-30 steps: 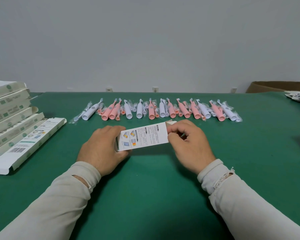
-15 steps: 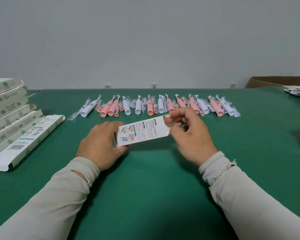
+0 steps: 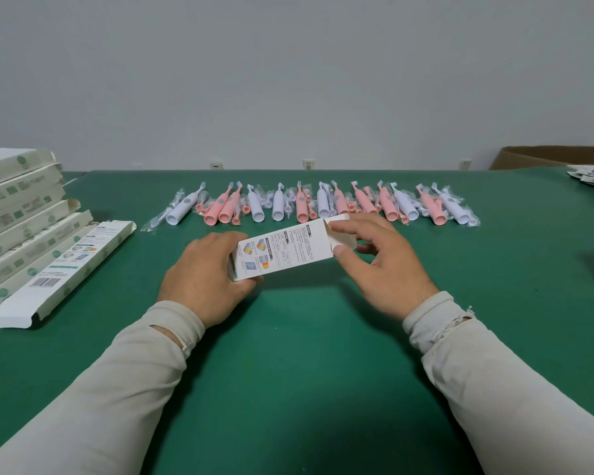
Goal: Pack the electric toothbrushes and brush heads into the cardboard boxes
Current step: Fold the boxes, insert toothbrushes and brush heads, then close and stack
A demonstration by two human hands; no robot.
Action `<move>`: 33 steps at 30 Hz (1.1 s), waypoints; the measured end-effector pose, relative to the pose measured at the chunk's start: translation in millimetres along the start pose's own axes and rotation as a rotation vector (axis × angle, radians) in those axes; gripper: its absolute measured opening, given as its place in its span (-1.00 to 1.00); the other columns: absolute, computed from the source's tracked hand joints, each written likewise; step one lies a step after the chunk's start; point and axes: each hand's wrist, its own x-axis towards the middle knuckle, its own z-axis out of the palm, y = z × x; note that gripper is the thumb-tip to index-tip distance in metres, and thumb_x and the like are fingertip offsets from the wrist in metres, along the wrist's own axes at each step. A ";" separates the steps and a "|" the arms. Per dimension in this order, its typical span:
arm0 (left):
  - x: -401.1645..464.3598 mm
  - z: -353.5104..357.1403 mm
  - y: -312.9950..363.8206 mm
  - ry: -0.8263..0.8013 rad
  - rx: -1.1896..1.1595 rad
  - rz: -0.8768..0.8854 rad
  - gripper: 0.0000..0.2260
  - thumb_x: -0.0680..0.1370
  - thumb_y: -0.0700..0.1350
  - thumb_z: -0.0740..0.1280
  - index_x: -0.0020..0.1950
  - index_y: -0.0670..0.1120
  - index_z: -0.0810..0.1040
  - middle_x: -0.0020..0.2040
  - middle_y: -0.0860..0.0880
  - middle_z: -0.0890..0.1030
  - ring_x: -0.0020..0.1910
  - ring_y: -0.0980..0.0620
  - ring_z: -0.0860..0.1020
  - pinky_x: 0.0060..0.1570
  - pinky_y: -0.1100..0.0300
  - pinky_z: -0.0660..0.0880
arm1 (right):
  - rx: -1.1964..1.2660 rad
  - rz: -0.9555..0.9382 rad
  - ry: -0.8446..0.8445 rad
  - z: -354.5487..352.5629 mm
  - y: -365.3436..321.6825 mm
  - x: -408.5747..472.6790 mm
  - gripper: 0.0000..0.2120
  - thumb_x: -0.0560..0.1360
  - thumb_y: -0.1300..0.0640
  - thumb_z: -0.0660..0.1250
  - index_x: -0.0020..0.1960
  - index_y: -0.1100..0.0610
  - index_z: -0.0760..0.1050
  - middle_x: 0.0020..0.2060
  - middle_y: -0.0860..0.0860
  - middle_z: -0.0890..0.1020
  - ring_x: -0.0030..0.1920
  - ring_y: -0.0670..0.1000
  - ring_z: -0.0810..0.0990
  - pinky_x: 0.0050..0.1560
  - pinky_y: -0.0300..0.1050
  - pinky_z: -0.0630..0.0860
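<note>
Change: since the earlier frames the right hand (image 3: 384, 265) has uncurled at the box's (image 3: 285, 252) right end; the end flap (image 3: 340, 231) now stands open, where it lay folded in under the fingers.
Box: held just above the table (image 3: 306, 337), centre, long axis left to right, right end raised a little.
Left hand (image 3: 203, 279): fingers wrapped round the left end, gripping it.
Right hand: fingers mostly straight, thumb and forefinger touching the open flap; holds nothing firmly.
Progress: this box looks opened for loading, judged empty; the inside is not visible.
Toothbrushes (image 3: 309, 209): a row of bagged pink and white ones, with small brush heads among them, lies just beyond the box, unpacked.
Stack (image 3: 18, 214): boxes piled at left; filled or not, cannot tell.
Loose box (image 3: 66, 269): lies beside the stack, near end open.
Writing: box panel shows small pictures and dense print, too small to read; loose box bears a barcode; no brand legible.
</note>
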 end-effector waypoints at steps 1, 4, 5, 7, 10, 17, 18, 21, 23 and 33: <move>0.2 -0.1 -0.2 0.000 -0.001 0.000 -0.63 0.40 0.12 0.44 0.19 0.20 0.49 -0.03 0.20 0.47 0.07 0.02 0.47 0.00 -0.03 0.53 | 0.010 0.004 -0.008 1.0 -0.6 0.0 -0.71 0.57 0.16 0.36 0.22 -0.15 0.57 0.27 -0.13 0.49 0.26 -0.25 0.44 0.29 -0.23 0.43; 0.6 0.2 -0.9 0.002 -0.018 0.005 -0.63 0.40 0.10 0.45 0.18 0.19 0.50 -0.02 0.18 0.49 0.05 0.02 0.48 0.00 -0.04 0.53 | 0.048 0.022 -0.010 2.6 -3.4 0.0 -0.70 0.58 0.16 0.35 0.19 -0.21 0.56 0.28 -0.07 0.49 0.29 -0.18 0.46 0.31 -0.21 0.42; 0.6 0.4 -0.8 0.001 -0.026 0.009 -0.63 0.41 0.10 0.45 0.18 0.20 0.49 -0.03 0.20 0.48 0.06 0.03 0.47 0.01 -0.03 0.53 | 0.074 0.028 -0.006 3.0 -4.7 -0.1 -0.70 0.58 0.17 0.35 0.19 -0.20 0.57 0.27 -0.05 0.51 0.26 -0.19 0.48 0.30 -0.23 0.42; -0.2 1.0 -0.6 -0.001 -0.030 0.015 -0.62 0.41 0.10 0.47 0.19 0.21 0.49 -0.04 0.21 0.45 0.07 0.04 0.46 0.01 -0.02 0.52 | 0.127 0.026 -0.004 3.8 -7.8 -0.7 -0.71 0.58 0.19 0.35 0.19 -0.15 0.60 0.21 -0.02 0.56 0.14 -0.26 0.53 0.23 -0.35 0.40; -1.2 1.9 -0.9 0.002 -0.026 0.020 -0.61 0.40 0.10 0.47 0.20 0.22 0.48 -0.02 0.21 0.45 0.08 0.02 0.46 0.03 -0.03 0.51 | 0.155 0.022 0.000 4.3 -10.9 -1.6 -0.69 0.58 0.20 0.36 0.13 -0.21 0.60 0.20 -0.01 0.58 0.14 -0.22 0.54 0.25 -0.35 0.40; 1.1 2.2 -0.2 0.004 0.009 -0.005 -0.62 0.42 0.13 0.43 0.21 0.22 0.47 -0.01 0.18 0.46 0.07 0.01 0.47 -0.01 -0.03 0.52 | 0.304 0.067 0.133 5.3 -9.4 1.2 -0.71 0.53 0.20 0.41 0.10 -0.14 0.47 0.06 -0.12 0.64 -0.04 -0.22 0.61 0.00 -0.34 0.52; 1.1 1.7 -0.2 0.010 0.012 -0.009 -0.62 0.42 0.13 0.43 0.21 0.22 0.47 -0.01 0.18 0.47 0.08 0.01 0.47 -0.01 -0.03 0.52 | 0.354 0.078 0.159 5.7 -9.2 1.7 -0.71 0.52 0.19 0.41 0.12 -0.13 0.46 0.06 -0.08 0.66 -0.02 -0.18 0.63 0.04 -0.27 0.55; 0.5 0.9 0.2 0.012 0.016 -0.018 -0.61 0.42 0.13 0.44 0.22 0.21 0.48 0.01 0.17 0.47 0.10 0.00 0.47 0.01 -0.06 0.53 | 0.356 0.099 0.192 6.7 -8.3 2.1 -0.76 0.53 0.16 0.41 0.12 -0.12 0.53 0.01 -0.05 0.71 -0.01 -0.06 0.66 0.15 0.04 0.61; 0.5 0.6 0.6 0.004 0.029 -0.016 -0.60 0.42 0.12 0.44 0.24 0.21 0.47 0.02 0.17 0.48 0.11 0.00 0.47 0.01 -0.07 0.54 | 0.321 0.090 0.185 7.3 -7.5 1.2 -0.79 0.53 0.18 0.44 0.02 -0.14 0.62 -0.06 -0.10 0.72 -0.05 -0.09 0.66 0.12 0.13 0.63; -1.6 -1.1 3.9 -0.001 0.079 -0.009 -0.58 0.42 0.16 0.39 0.27 0.22 0.44 0.06 0.17 0.48 0.14 0.01 0.45 -0.02 -0.03 0.51 | 0.318 0.147 0.171 9.3 -4.0 3.5 -0.93 0.52 0.17 0.46 -0.07 0.01 0.65 -0.13 -0.08 0.73 -0.13 -0.05 0.65 0.00 0.05 0.64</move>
